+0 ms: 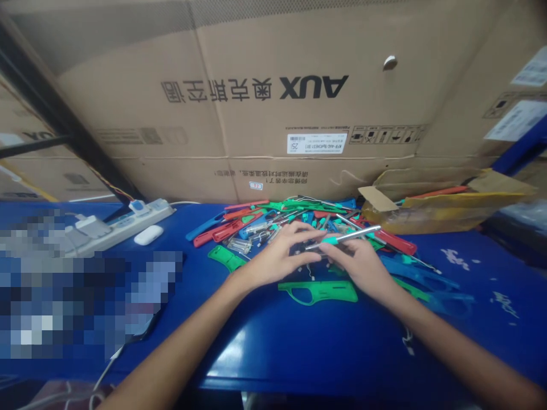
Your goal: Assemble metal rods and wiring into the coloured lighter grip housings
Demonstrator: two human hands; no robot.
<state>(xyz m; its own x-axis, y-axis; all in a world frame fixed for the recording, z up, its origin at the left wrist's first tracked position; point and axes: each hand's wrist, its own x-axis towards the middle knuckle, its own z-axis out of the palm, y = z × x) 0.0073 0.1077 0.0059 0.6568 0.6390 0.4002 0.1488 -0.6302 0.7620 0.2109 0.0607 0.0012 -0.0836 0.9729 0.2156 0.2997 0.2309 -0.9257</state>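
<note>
A long-nosed lighter's metal nozzle (361,232) with a teal fitting slants up to the right between my hands. My right hand (363,265) grips it around the teal fitting, thumb and fingers pressed together. My left hand (282,253) curves its thumb and fingers about the left end of the nozzle; the fingers partly hide that end. Just below my hands, a green lighter handle shell (335,291) with a trigger loop lies flat on the blue table (256,347). Behind them spreads a pile of lighter parts: red shells (231,229), green shells, metal nozzles and small clear pieces.
An open carton with yellow tape (453,213) stands at the back right. Blue shells (421,273) lie right of my hands. A power strip (123,225), a white earbud case (148,234) and a blurred-out device are left. A large cardboard sheet (256,114) walls the back.
</note>
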